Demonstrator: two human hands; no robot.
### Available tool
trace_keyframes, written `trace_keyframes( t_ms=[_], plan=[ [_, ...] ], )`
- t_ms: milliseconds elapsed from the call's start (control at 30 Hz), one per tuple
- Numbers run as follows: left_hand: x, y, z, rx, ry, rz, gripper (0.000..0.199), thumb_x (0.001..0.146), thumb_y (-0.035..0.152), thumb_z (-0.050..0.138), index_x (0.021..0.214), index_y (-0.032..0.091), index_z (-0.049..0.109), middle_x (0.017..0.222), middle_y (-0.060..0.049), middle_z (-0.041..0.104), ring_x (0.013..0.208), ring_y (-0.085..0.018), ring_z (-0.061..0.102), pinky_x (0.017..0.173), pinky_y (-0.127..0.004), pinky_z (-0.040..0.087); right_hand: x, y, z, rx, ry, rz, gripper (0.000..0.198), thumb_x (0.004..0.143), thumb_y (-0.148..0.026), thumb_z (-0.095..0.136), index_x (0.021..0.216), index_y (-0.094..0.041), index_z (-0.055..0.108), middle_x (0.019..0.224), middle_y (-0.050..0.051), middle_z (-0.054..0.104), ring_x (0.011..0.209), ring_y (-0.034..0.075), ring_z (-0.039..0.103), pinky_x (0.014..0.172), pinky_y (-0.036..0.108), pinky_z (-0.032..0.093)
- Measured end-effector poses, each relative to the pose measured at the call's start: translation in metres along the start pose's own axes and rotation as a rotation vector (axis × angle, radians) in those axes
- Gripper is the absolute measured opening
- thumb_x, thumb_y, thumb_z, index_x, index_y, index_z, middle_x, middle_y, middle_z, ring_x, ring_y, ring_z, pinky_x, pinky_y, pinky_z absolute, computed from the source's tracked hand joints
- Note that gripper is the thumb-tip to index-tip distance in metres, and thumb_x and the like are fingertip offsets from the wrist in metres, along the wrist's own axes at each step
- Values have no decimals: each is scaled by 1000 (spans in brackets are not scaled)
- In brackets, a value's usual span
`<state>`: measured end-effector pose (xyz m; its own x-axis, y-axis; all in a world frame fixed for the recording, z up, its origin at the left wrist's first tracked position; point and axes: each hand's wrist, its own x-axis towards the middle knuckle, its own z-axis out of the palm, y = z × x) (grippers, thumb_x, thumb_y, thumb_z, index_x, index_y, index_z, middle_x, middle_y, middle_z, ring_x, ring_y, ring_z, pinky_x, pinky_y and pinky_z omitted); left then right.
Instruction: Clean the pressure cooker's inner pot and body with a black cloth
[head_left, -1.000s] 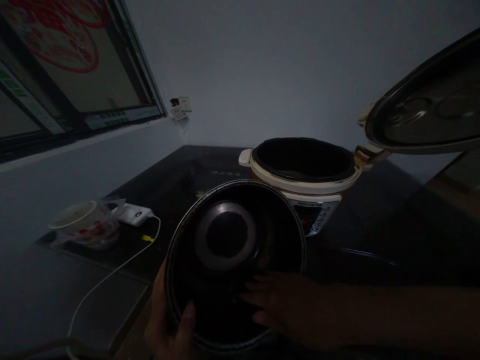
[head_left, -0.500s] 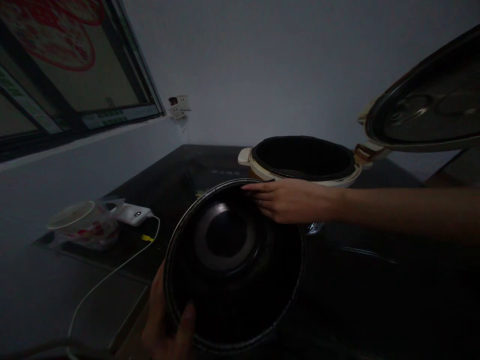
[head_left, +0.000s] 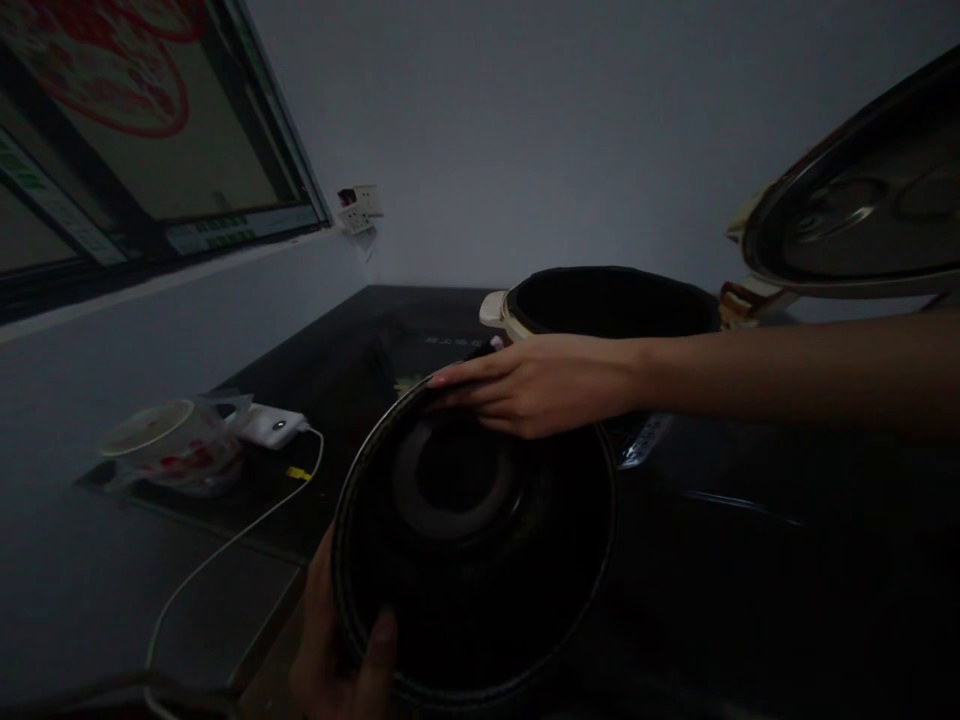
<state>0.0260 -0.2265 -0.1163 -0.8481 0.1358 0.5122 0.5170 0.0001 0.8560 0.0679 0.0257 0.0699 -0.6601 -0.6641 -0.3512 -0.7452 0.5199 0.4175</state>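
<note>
A black inner pot [head_left: 465,590] is tilted so its opening faces me, a pale ring of light on its bottom. My left hand [head_left: 337,640] grips its lower left rim, thumb inside and fingers outside. At the top of the rim, my right hand [head_left: 525,390] is closed, its fingers reaching over the edge into the pot. Something dark and too dim to name pokes out behind those fingers. Beyond the hand stands a cream-coloured cooker [head_left: 495,308] with a dark opening, partly hidden by my right forearm. Its lid [head_left: 862,230] is raised at the right.
On the dark counter [head_left: 405,310] at left, a lidded tub [head_left: 161,440] sits in a plastic bag beside a white device [head_left: 270,425]. Its white cable [head_left: 225,545] hangs over the counter's front edge. Wall sockets [head_left: 360,207] are in the corner, beside a window [head_left: 225,130].
My right hand has slid left along the pot's upper rim, and its forearm sits slightly higher. My left hand keeps its grip. The view has shifted slightly.
</note>
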Motion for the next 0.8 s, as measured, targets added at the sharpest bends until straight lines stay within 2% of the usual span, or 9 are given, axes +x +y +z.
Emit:
trace_keyframes(
  t_ms=[100, 167, 267, 333, 400, 500, 600, 700, 800],
  plan=[
    [1, -1, -3, -42, -21, -5, 50, 77, 30, 68, 126, 25, 61, 135, -2, 59, 128, -30, 50, 110, -42, 39, -18, -15, 20, -232, -2, 225, 45, 89, 1, 27, 116, -4, 63, 125, 11, 64, 141, 20, 33, 119, 46, 20],
    [0, -2, -5, -26, -21, -26, 51, 77, 31, 68, 127, 24, 60, 135, -2, 59, 128, -30, 50, 110, -42, 39, -25, -36, 39, -237, 5, 341, 40, 90, -6, 34, 117, -3, 64, 124, 14, 65, 133, 25, 46, 120, 46, 21],
    [-1, 0, -4, -31, -3, -31, 52, 77, 31, 69, 127, 24, 60, 134, -3, 60, 127, -30, 50, 110, -42, 39, -23, -76, 66, -66, 20, 508, 34, 87, -14, 48, 111, -2, 69, 121, 21, 66, 123, 32, 55, 117, 50, 25],
    [-2, 2, 0, -56, 18, -14, 51, 76, 32, 69, 126, 24, 61, 132, -3, 61, 126, -30, 51, 109, -42, 39, -12, -101, 78, 68, -32, 581, 33, 86, -15, 52, 109, -2, 70, 117, 22, 68, 117, 34, 59, 113, 53, 31],
    [-1, 6, 4, -73, 41, 7, 51, 76, 34, 69, 125, 23, 62, 130, -4, 62, 125, -30, 52, 108, -42, 39, 4, -121, 82, 233, -72, 640, 33, 86, -16, 54, 113, -4, 69, 118, 23, 67, 118, 35, 59, 109, 54, 35],
    [0, 8, 7, -81, 77, 7, 52, 74, 35, 70, 124, 22, 63, 129, -4, 63, 124, -29, 53, 108, -40, 39, 32, -139, 78, 567, -73, 712, 35, 89, -30, 56, 114, -8, 69, 118, 22, 66, 119, 37, 58, 103, 55, 40],
    [0, 6, 6, -64, 83, -16, 54, 73, 38, 70, 124, 20, 62, 127, -6, 64, 123, -30, 54, 107, -40, 41, 59, -148, 69, 912, 86, 695, 41, 93, -36, 50, 121, -9, 63, 121, 22, 65, 118, 34, 59, 99, 50, 44],
    [-2, 2, 4, -66, 61, -45, 56, 75, 38, 69, 127, 21, 60, 128, -6, 63, 122, -30, 54, 105, -40, 42, 81, -149, 58, 1279, 344, 626, 43, 94, -30, 45, 131, -11, 54, 126, 19, 63, 118, 25, 60, 95, 38, 48],
    [-3, 0, 1, -75, 73, -61, 51, 75, 35, 70, 125, 26, 63, 128, -1, 64, 123, -29, 54, 105, -39, 42, 100, -141, 47, 1606, 491, 601, 47, 91, -24, 46, 137, -14, 47, 125, 13, 64, 112, 19, 63, 86, 27, 51]
  ],
)
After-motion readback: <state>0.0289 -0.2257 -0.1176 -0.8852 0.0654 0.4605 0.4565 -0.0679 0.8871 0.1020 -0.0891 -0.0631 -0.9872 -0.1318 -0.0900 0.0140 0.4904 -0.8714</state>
